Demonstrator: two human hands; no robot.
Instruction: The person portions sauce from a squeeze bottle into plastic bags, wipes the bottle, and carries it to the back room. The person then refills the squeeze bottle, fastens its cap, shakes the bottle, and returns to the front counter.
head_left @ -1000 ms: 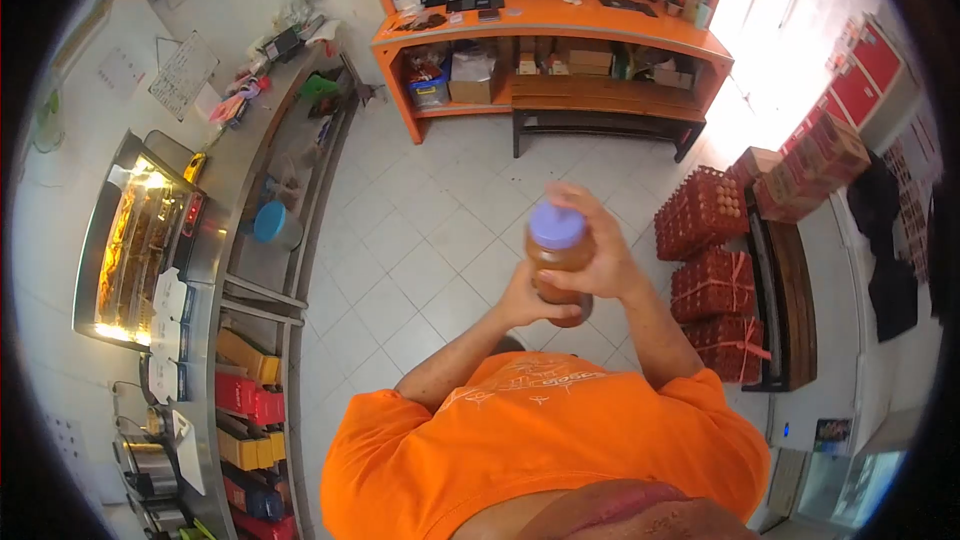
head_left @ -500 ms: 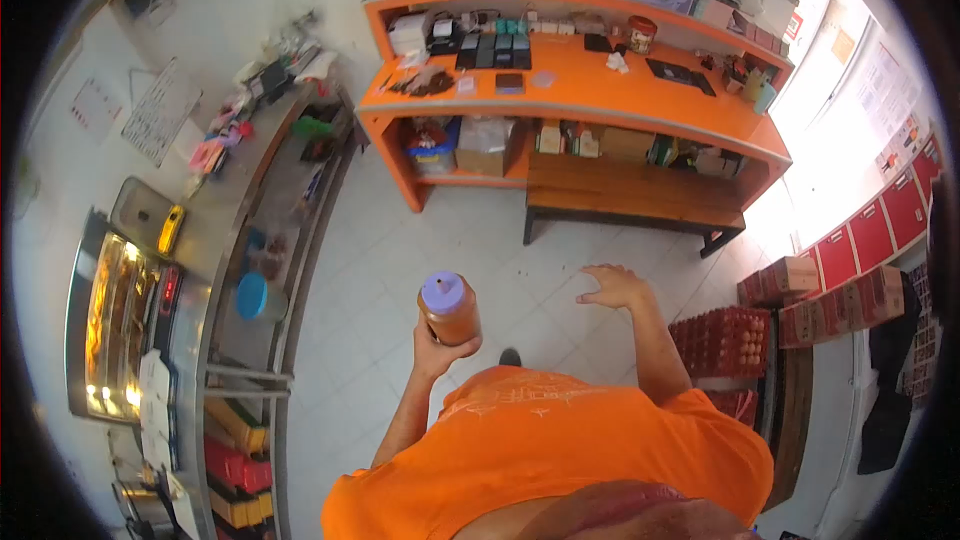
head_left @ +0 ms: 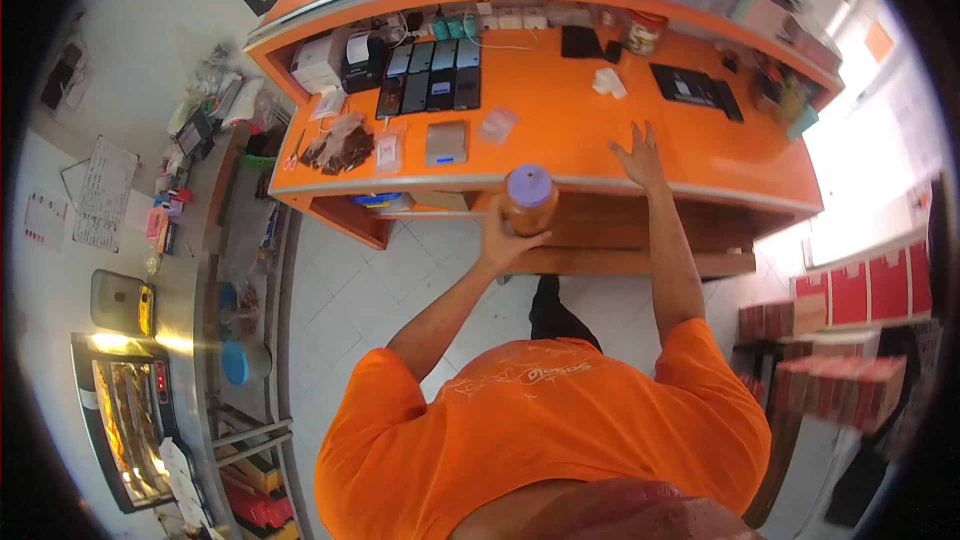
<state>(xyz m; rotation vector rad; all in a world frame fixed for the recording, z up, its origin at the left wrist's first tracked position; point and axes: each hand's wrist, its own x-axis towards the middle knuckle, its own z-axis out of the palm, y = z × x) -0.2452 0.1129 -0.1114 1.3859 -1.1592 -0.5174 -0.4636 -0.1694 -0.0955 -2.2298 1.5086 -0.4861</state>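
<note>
My left hand [head_left: 503,242] is wrapped round a squeeze bottle [head_left: 529,210] with a purple lid and brown contents, held upright at the front edge of an orange desk [head_left: 560,145]. Over the desktop, my right hand [head_left: 640,160] reaches out with spread fingers and nothing in it; whether it touches the surface I cannot tell. Near the hands lie a small square scale [head_left: 446,144] and a clear plastic bag [head_left: 497,125]. A crumpled white tissue [head_left: 609,83] is just beyond my right hand.
Several phones [head_left: 430,77] lie in rows by a black printer [head_left: 363,64]. A wooden bench [head_left: 610,230] stands under the desk. Along the left runs a metal counter [head_left: 190,285] with a lit display warmer [head_left: 128,420]. Boxes [head_left: 840,390] are stacked at right.
I have come closer to the orange desk. The bottle, still in my left hand, is now at the desk's edge, and my right hand has stretched forward over the desktop.
</note>
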